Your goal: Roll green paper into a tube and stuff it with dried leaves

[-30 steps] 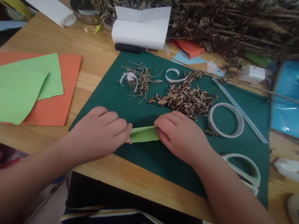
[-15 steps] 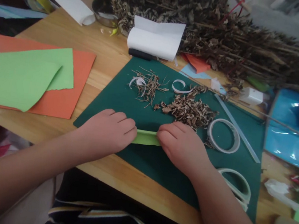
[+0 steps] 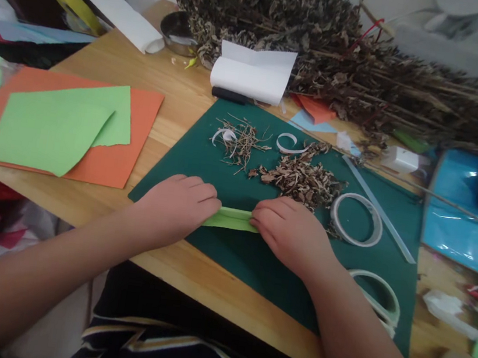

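A strip of green paper [image 3: 233,219], rolled along its far edge, stretches between my two hands over the dark green cutting mat [image 3: 227,265]. My left hand [image 3: 180,209] has its fingers closed on the left end. At the right end, my right hand [image 3: 287,229] pinches the paper with curled fingers. Both fingertips are partly hidden. Just beyond my right hand lies a heap of crumbled dried leaves [image 3: 307,179], and a pile of thin dry stems [image 3: 241,141] sits farther left. To the right is a roll of clear tape [image 3: 378,232].
Scissors [image 3: 396,302] with pale handles lie by my right forearm. Green paper sheets [image 3: 51,131] rest on orange paper [image 3: 142,143] at left. Behind the mat are a white paper roll [image 3: 249,80], a black marker [image 3: 229,95] and bundled dried plants [image 3: 270,7].
The camera view has shifted slightly, so the table items appear a little farther right and lower. Both hands stay on the green paper strip, with little visible movement.
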A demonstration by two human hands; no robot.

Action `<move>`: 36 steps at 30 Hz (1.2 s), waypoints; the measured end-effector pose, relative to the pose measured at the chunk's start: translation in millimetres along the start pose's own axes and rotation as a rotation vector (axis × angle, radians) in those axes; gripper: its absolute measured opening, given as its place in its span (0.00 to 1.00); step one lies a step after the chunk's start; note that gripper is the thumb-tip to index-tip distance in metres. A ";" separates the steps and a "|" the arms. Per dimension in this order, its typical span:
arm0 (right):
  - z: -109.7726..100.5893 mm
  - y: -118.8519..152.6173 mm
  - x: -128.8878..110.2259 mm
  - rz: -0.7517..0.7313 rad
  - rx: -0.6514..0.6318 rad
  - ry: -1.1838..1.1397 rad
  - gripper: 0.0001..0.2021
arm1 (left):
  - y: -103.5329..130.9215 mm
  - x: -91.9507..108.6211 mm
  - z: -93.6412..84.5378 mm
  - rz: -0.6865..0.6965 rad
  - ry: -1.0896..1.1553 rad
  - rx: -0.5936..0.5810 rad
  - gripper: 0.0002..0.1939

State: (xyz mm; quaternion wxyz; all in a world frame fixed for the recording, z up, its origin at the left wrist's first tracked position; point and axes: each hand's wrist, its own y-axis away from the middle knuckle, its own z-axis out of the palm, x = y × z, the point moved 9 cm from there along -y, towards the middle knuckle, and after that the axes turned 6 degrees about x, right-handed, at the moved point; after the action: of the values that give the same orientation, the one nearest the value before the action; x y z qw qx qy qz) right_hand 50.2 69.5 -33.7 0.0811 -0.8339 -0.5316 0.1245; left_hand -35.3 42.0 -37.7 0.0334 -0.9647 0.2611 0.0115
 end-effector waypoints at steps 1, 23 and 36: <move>-0.1 0.0 0.1 0.002 0.001 0.001 0.06 | 0.8 0.2 -0.6 -0.002 -0.003 0.020 0.09; 0.8 0.4 0.9 -0.002 -0.043 -0.068 0.09 | 6.4 -1.7 -3.2 -0.008 0.108 0.132 0.12; 7.8 0.0 6.8 0.025 -0.138 -0.165 0.07 | 3.7 -8.7 9.4 -0.187 0.387 -0.080 0.09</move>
State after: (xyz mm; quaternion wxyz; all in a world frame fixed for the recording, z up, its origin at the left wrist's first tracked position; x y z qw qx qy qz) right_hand 50.6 75.7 -41.9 -0.0221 -0.8308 -0.5335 0.1570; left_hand -44.7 43.9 -47.0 -0.0549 -0.9695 0.1715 -0.1664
